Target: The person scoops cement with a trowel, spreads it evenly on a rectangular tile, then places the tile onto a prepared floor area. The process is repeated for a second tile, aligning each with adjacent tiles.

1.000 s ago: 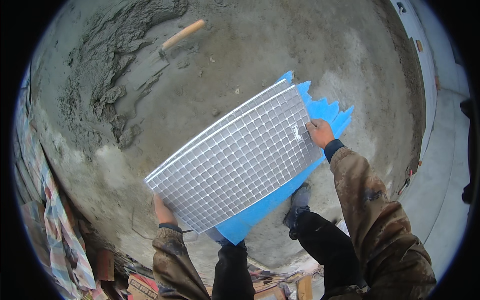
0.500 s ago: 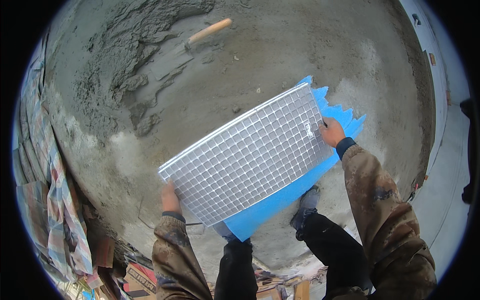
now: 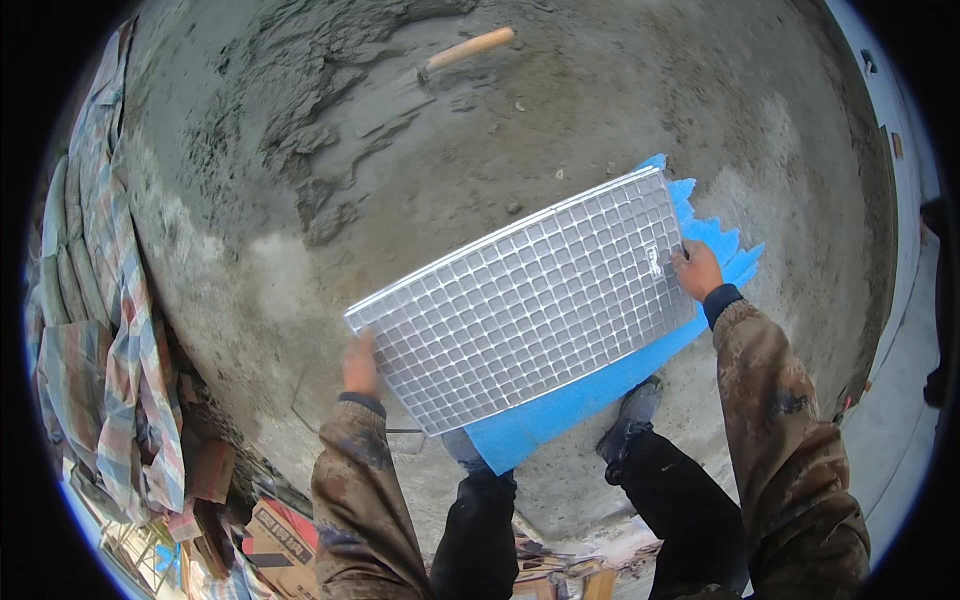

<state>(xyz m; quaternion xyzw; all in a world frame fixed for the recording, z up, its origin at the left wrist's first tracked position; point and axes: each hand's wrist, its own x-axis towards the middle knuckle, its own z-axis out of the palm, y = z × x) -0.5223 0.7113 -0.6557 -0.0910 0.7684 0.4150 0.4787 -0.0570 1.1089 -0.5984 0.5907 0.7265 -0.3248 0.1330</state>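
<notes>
Both of my hands hold a large rectangular grey tile [image 3: 540, 300], tilted, its gridded back facing up. My left hand [image 3: 361, 366] grips the short left edge, slightly blurred, with the fingers partly hidden. On the opposite short edge, my right hand [image 3: 697, 268] is closed with the thumb on the upper face. A bright blue sheet with a jagged right end [image 3: 560, 420] shows below and beyond the tile; whether it is attached cannot be told. Farther off, a trowel with a wooden handle [image 3: 470, 48] lies on wet mortar.
Rough grey mortar [image 3: 300, 85] is heaped at the far left of the concrete floor [image 3: 620, 100]. Striped tarpaulin [image 3: 135, 340] hangs along the left side. Cardboard boxes [image 3: 275, 545] and scraps lie at the lower left. My shoe [image 3: 632, 415] stands close below the blue sheet.
The whole view has shifted, so floor, trowel and tile appear farther right. The tile stays in both hands at nearly the same tilt.
</notes>
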